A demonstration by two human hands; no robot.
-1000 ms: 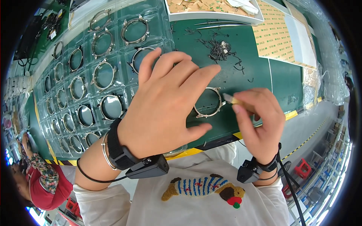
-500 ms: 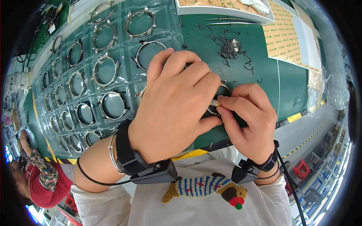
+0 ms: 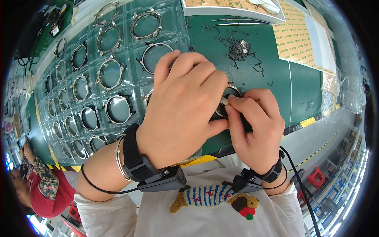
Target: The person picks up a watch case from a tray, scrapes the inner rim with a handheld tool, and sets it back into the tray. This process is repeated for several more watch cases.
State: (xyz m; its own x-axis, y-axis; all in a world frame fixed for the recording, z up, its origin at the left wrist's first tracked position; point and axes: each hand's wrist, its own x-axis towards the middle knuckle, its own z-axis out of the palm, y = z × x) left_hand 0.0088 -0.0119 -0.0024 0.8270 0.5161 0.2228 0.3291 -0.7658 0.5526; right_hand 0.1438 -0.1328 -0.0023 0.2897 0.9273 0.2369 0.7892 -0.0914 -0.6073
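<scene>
A round metal watch case [image 3: 236, 90] sits between my hands, mostly covered by their fingers. My left hand [image 3: 181, 106] is closed on its left side, with the thumb near the lower edge. At the case's inner rim, my right hand [image 3: 258, 128] pinches a small pale piece [image 3: 224, 101] between thumb and forefinger; its exact kind is too small to make out. To the left, a clear plastic tray [image 3: 132, 85] bears several more watch cases [image 3: 111, 74] in rows of pockets. My left hand hangs over the tray's right part and hides some pockets.
Dark thin scraps [image 3: 239, 51] lie in a heap beyond my right hand on the green mat [image 3: 276, 79]. Tweezers [image 3: 242, 23] rest before a white box [image 3: 237, 12]. Yellow printed sheets [image 3: 296, 39] lie far right. A co-worker in red [image 3: 49, 193] is at the left.
My right hand has shifted slightly left, its wrist swinging inward. The watch case has moved a little left with my left hand's fingers. The pale piece stays pinched at its rim.
</scene>
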